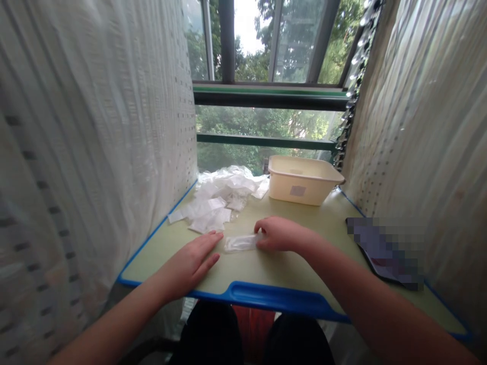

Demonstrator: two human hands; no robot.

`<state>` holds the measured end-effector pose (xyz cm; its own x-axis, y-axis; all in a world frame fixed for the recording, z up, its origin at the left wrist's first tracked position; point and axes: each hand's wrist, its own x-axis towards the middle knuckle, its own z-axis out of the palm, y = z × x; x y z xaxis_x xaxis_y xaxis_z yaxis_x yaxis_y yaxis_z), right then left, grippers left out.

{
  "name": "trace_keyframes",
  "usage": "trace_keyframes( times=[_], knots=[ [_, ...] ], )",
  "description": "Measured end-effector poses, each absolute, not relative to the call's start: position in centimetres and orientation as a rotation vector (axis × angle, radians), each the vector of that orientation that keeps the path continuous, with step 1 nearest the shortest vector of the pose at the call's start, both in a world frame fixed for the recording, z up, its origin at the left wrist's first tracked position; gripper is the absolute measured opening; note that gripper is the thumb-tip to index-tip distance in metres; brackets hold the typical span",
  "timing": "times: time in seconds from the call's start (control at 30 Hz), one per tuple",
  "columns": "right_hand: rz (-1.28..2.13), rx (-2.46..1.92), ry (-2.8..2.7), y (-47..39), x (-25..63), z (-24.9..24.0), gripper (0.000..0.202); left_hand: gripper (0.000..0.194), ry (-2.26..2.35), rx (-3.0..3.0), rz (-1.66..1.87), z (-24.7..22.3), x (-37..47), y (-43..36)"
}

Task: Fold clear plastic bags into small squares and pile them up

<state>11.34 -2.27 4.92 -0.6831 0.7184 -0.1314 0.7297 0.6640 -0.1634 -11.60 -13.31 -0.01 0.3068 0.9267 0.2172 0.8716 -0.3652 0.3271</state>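
A small clear plastic packet lies flat on the pale green table, between my two hands. Curled fingers of my right hand pinch its right end. My left hand rests flat on the tabletop just left of the packet, fingers stretched out and thumb apart, holding nothing. Beyond my left fingertips is a loose heap of white and clear plastic packets. What the packet contains is too blurred to make out.
A cream plastic bin stands at the back right. A dark flat device, partly pixelated, lies near the right edge. The table has a blue rim with a front groove. Curtains hang on both sides, and a window is behind.
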Motion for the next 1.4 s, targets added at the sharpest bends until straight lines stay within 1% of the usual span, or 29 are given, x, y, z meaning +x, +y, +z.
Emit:
trace_keyframes(
  times=[0.07, 0.13, 0.2, 0.27, 0.33, 0.4, 0.43, 0.47, 0.53, 0.6, 0.63, 0.8, 0.9, 1.0, 1.1, 1.13, 1.2, 1.27, 1.4],
  knots=[
    [-0.304, 1.247, 2.793, -2.6, 11.3, 4.8, 0.033, 0.045, 1.653, 2.418, 0.587, 0.0, -11.5, -13.3],
    [-0.349, 1.255, 2.759, -2.8, 11.3, 4.8, 0.027, 0.044, 1.639, 2.412, 0.611, 0.0, -11.4, -13.3],
    [-0.476, 1.249, 2.741, -2.8, 11.6, 4.9, 0.021, 0.043, 1.618, 2.397, 0.647, 0.1, -11.6, -13.4],
    [-0.687, 1.263, 2.755, -2.7, 11.9, 5.1, 0.016, 0.041, 1.603, 2.353, 0.763, 0.4, -11.7, -13.5],
    [-0.985, 1.334, 2.78, -2.5, 12.1, 5.3, 0.018, 0.038, 1.674, 2.161, 1.001, 0.9, -11.4, -13.3],
    [-1.39, 1.438, 2.78, -2.4, 12.2, 5.2, 0.022, 0.037, 1.742, 1.79, 1.216, 1.7, -10.3, -12.4],
    [-1.625, 1.477, 2.762, -2.4, 12.1, 5.1, 0.025, 0.041, 1.709, 1.6, 1.238, 2.1, -9.5, -11.7],
    [-1.869, 1.482, 2.736, -2.5, 12.0, 4.9, 0.027, 0.045, 1.617, 1.472, 1.181, 2.5, -8.5, -10.8],
    [-2.306, 1.423, 2.656, -2.6, 11.9, 4.4, 0.03, 0.045, 1.399, 1.346, 1.111, 3.3, -6.4, -8.7],
    [-2.572, 1.389, 2.571, -2.5, 11.8, 3.6, 0.033, 0.041, 1.225, 1.351, 1.125, 4.0, -4.6, -6.6],
    [-2.636, 1.404, 2.55, -2.5, 11.8, 3.3, 0.034, 0.038, 1.171, 1.366, 1.135, 4.2, -3.9, -5.6],
    [-2.775, 1.484, 2.448, -1.8, 12.1, 1.7, 0.033, 0.03, 0.976, 1.373, 1.141, 4.1, -3.8, -2.9],
    [-2.781, 1.402, 2.412, -1.6, 12.1, 1.2, 0.031, 0.025, 0.925, 1.384, 1.127, 3.6, -4.7, -2.7],
    [-2.623, 1.289, 2.446, -1.4, 12.3, 1.2, 0.033, 0.025, 0.984, 1.362, 1.104, 3.1, -5.1, -3.0],
    [-2.329, 1.483, 2.542, -1.0, 12.9, 1.8, 0.032, 0.028, 1.029, 1.315, 1.045, 3.0, -5.0, -3.3],
    [-2.29, 1.568, 2.584, -0.8, 13.1, 2.1, 0.032, 0.028, 1.037, 1.307, 1.008, 3.0, -4.9, -3.4],
    [-2.339, 1.602, 2.633, -0.6, 13.3, 2.4, 0.029, 0.029, 1.047, 1.294, 0.928, 3.0, -4.6, -3.7],
    [-2.409, 1.534, 2.64, -0.6, 13.4, 2.6, 0.026, 0.029, 1.055, 1.281, 0.855, 3.0, -4.3, -4.0],
    [-2.379, 1.523, 2.652, -0.6, 13.2, 2.4, 0.02, 0.028, 1.073, 1.251, 0.786, 2.9, -3.9, -4.3]
  ],
)
